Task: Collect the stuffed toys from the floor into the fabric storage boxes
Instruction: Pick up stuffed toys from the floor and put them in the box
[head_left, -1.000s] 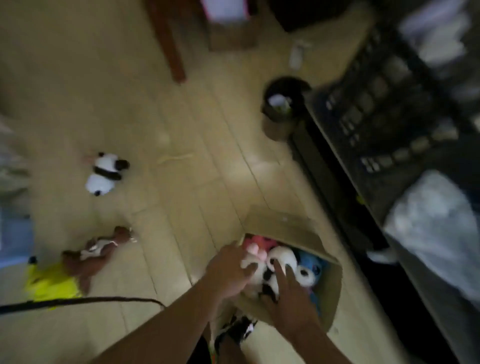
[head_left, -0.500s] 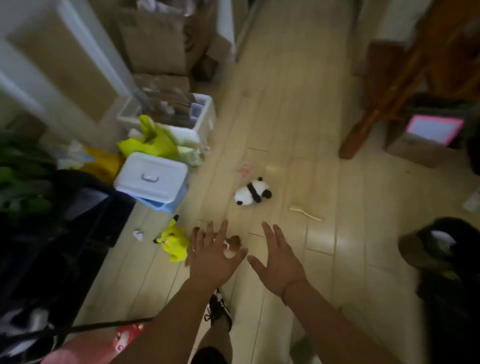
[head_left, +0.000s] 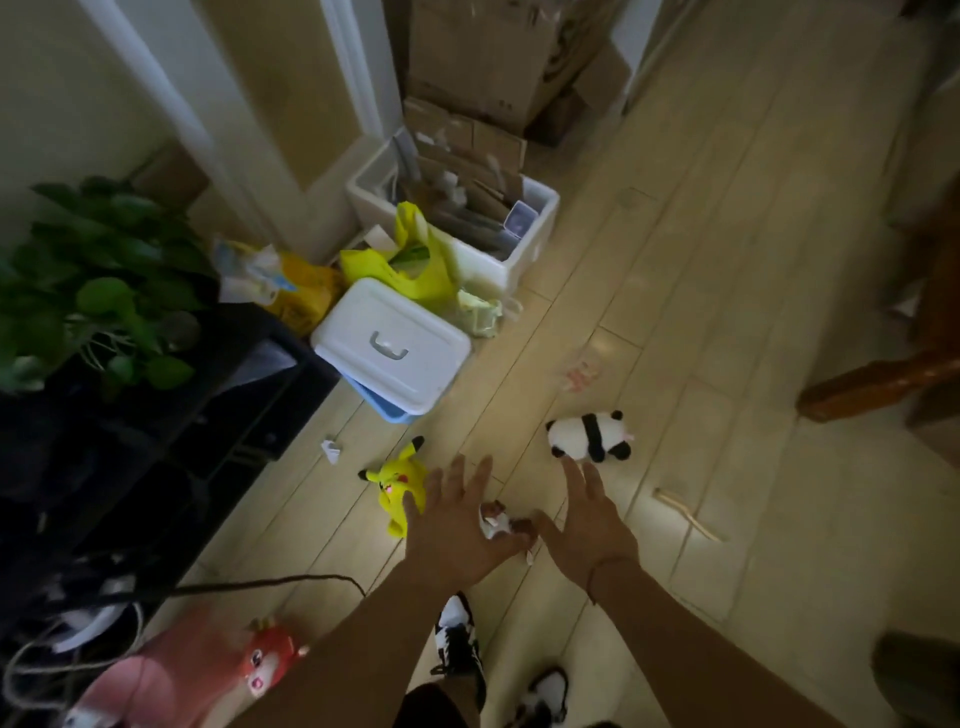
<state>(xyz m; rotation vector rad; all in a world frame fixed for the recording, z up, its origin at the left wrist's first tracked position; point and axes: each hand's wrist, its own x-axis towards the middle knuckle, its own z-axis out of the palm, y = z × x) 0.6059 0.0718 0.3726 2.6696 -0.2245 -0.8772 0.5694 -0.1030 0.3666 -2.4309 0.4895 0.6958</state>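
yellow plush: lying on the wood floor, partly tucked behind the left hand's fingers
left hand: fingers spread wide, holding nothing
brown-and-white toy: mostly hidden between the two hands, hard to make out
right hand: also spread, empty
panda plush: on the floor just past the right fingertips

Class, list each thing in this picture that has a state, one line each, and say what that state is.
Left hand: open, empty, fingers spread.
Right hand: open, empty.
Panda toy: on the floor, uncollected.
Yellow toy: on the floor.
Brown toy: on the floor, between the hands.
White lidded box: shut.
Foam box: open, full.
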